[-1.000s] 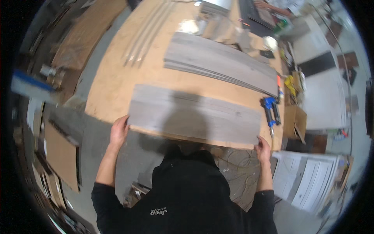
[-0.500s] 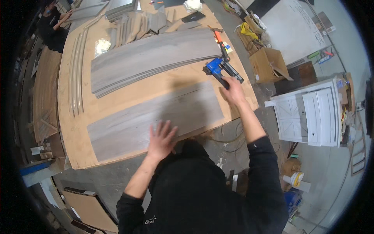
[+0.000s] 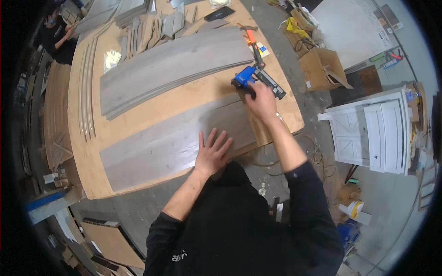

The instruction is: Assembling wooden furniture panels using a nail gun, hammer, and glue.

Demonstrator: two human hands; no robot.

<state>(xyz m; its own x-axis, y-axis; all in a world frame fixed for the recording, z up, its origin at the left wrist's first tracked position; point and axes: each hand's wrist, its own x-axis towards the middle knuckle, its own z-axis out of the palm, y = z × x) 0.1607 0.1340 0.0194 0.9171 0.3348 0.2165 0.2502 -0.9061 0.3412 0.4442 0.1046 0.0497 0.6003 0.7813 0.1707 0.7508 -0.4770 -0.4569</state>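
A grey wood-grain panel (image 3: 147, 154) lies along the near edge of the table. My left hand (image 3: 212, 154) is open, fingers spread, resting on the panel near its front edge. At the panel's far right corner my right hand (image 3: 262, 103) is closed around the handle of a blue and black nail gun (image 3: 245, 76). Its palm and part of the grip are hidden from view. Just beyond the gun lies a hammer (image 3: 253, 41) with an orange and black handle. A stack of similar grey panels (image 3: 172, 69) sits farther back.
Long thin strips (image 3: 87, 87) lie along the left of the wooden tabletop (image 3: 87, 179). Several cut grey pieces (image 3: 172, 25) and a phone (image 3: 218, 14) are at the back. A co-worker (image 3: 57, 37) stands far left. A cardboard box (image 3: 322, 66) and white cabinet (image 3: 363, 133) stand right.
My left hand has shifted right along the panel. My right hand has moved slightly left and farther away, with the nail gun shifting a little left; the whole view has also shifted.
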